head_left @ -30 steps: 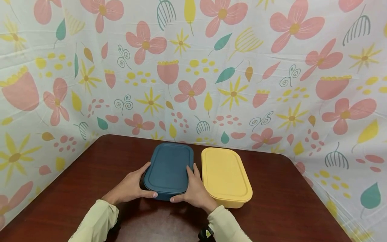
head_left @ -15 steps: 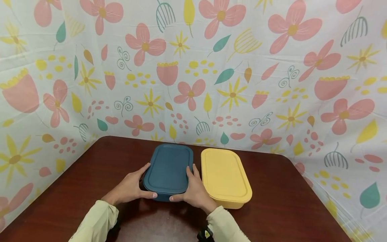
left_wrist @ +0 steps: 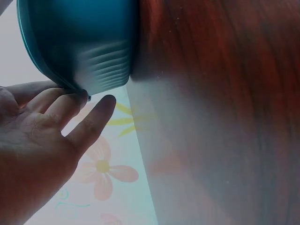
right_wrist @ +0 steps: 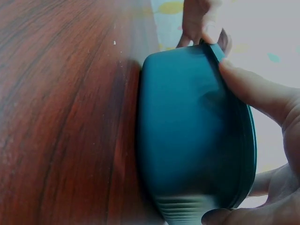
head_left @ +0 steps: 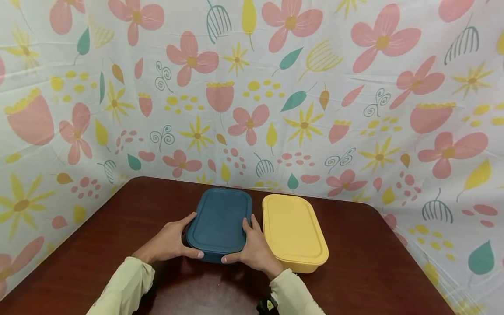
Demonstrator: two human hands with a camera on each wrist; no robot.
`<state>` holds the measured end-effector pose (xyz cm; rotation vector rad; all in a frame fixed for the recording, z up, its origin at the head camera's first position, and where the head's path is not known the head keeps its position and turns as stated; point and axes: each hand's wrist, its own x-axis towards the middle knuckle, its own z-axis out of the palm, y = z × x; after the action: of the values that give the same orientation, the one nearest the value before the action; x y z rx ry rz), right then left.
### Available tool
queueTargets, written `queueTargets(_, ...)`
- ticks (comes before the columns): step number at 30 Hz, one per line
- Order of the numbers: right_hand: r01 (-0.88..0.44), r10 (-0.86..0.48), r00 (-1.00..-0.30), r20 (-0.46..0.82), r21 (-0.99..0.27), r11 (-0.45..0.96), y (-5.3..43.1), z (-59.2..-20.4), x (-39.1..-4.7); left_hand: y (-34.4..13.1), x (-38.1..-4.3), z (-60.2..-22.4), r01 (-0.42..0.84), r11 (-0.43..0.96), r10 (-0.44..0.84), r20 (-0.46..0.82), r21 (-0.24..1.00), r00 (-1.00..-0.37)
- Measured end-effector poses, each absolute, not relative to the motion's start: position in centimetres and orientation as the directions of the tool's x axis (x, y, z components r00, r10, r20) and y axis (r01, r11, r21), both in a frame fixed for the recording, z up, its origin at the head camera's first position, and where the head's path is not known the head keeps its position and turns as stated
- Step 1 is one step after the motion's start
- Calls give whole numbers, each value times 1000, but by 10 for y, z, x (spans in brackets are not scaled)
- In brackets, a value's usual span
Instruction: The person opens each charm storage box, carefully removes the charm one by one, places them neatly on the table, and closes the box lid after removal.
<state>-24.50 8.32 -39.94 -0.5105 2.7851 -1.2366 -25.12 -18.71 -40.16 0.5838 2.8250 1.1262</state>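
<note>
A dark blue rectangular food container (head_left: 220, 223) with its lid on sits on the table. My left hand (head_left: 169, 243) holds its near left corner, thumb along the front edge and fingers along the left side. My right hand (head_left: 253, 247) grips the near right corner in the same way, with fingertips over the lid's right edge. In the right wrist view the thumb of the right hand (right_wrist: 281, 108) presses the rim of the lid. In the left wrist view several fingers of the left hand (left_wrist: 42, 126) touch the lid's rim, and the ribbed side of the container (left_wrist: 108, 61) shows.
A yellow lidded food container (head_left: 293, 227) stands just right of the blue one, close to the right hand. Both are on a dark red-brown wooden table (head_left: 366, 262). Behind and at the sides hangs a white flowered cloth (head_left: 252, 100), meeting the table's far edge.
Both hands and the blue container keep their places. Only the head view shifts very slightly.
</note>
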Motion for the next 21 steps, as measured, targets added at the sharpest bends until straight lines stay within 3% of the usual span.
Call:
queueTargets(16,-283,-324,-943,71,-682,675,86,-390,-247,-188,-251,-396,377,683,392,121,625,-912)
queueTargets(21,-271,-317,-946,58,-679,683,85,-383,-246,-188,-253,-394,358,660,388,108,660,-915)
